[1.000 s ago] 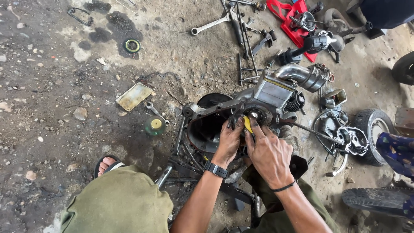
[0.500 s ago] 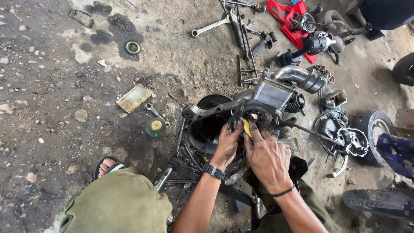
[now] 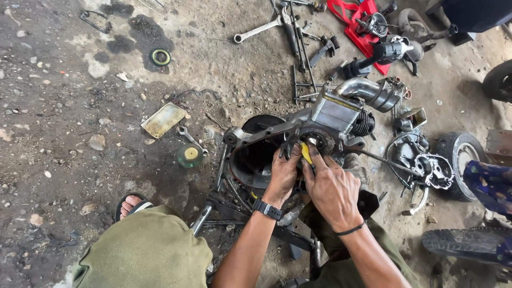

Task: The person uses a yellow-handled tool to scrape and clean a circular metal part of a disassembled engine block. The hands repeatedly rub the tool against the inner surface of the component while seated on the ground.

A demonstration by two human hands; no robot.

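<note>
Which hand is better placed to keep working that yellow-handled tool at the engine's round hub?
Probably the right hand: it grips the yellow-handled tool with its tip at the hub. The left hand rests beside it on the engine case, apparently steadying it.

We cannot tell what our right hand (image 3: 332, 188) grips at centre frame: only a sliver of a yellow handle (image 3: 306, 153) shows between it and our left hand (image 3: 282, 172), whose fingertips hide the round opening of the engine casing (image 3: 325, 120). At the right edge a patterned blue sleeve (image 3: 490, 184) and a dark tyre (image 3: 469, 246) are cut off, and the red frame (image 3: 362, 24) runs off the top. Our forearms and green-trousered knee (image 3: 146, 253) leave the bottom edge.
</note>
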